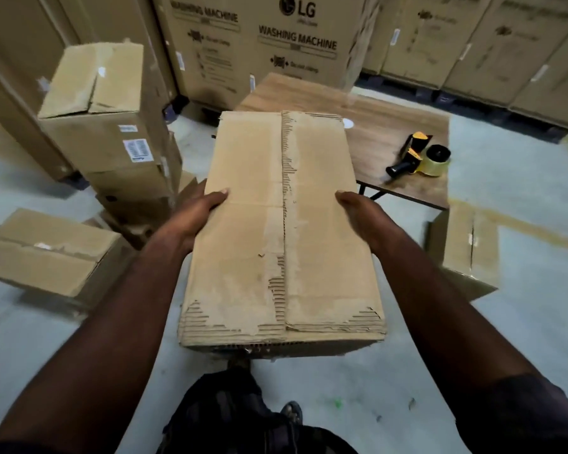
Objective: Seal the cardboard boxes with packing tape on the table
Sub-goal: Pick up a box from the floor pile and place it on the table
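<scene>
Long brown cardboard box w/ worn, torn top flaps (259, 240) is held up in the air btwn both hands, lengthwise away from the person. Centre seam is untaped, paper ripped along it, corrugation showing. Near end is above the pale grey floor (522, 322); far end overlaps the near-left part of the wood-grain counter (384, 126) in view, can't tell if it touches.

Left grip (197, 211) clamps the box's left edge about midway, thumb flat on top, fingers hidden down the side. Right grip (361, 214) does the same on the right edge, opposite it.

Black-and-yellow tape dispenser w/ a roll of clear yellowish tape (420, 155) lies on the counter's right part, well apart from both hands, handle toward the near edge.

Stack of brown cartons w/ a barcode label (105, 126) stands left of the counter; a low carton (46, 253) lies on the floor left, another carton (466, 247) on the floor right. Big LG washing-machine cartons (276, 37) line the back.
</scene>
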### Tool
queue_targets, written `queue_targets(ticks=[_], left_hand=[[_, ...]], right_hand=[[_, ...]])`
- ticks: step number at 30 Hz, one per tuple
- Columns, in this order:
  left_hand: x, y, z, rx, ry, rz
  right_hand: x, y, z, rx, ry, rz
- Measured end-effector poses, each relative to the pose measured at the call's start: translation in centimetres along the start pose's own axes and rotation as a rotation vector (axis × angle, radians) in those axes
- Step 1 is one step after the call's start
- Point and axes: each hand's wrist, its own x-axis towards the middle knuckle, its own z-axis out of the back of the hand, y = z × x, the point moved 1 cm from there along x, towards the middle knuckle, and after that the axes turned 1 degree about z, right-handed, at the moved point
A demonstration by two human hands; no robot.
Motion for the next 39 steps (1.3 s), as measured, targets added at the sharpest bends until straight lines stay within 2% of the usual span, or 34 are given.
queue_targets(ticks=[6,13,24,32,39], left_hand=[[4.9,-2.5,-5.0,0.074,0.098,-0.066],[14.9,-6.2,-8.7,0.068,0.210,-0.055],[31.8,-13.5,-11.2,0.093,0.264,-0.041],[41.4,-15.7,-14.5,0.142,0.297,-0.018],[48.4,-17.9,-19.3,0.165,0.246,-0.008]], right_hand=[[2.1,1.4,4.9,-0.020,-0.074,0.011],[9.3,6.1,6.8,0.024,-0.144,0.054],[24.2,13.6,6.2,-0.051,-0.357,0.104],[32.3,16.8,8.7,-0.070,-0.361,0.060],[40.6,19.6,13.1,-0.039,-0.374,0.046]])
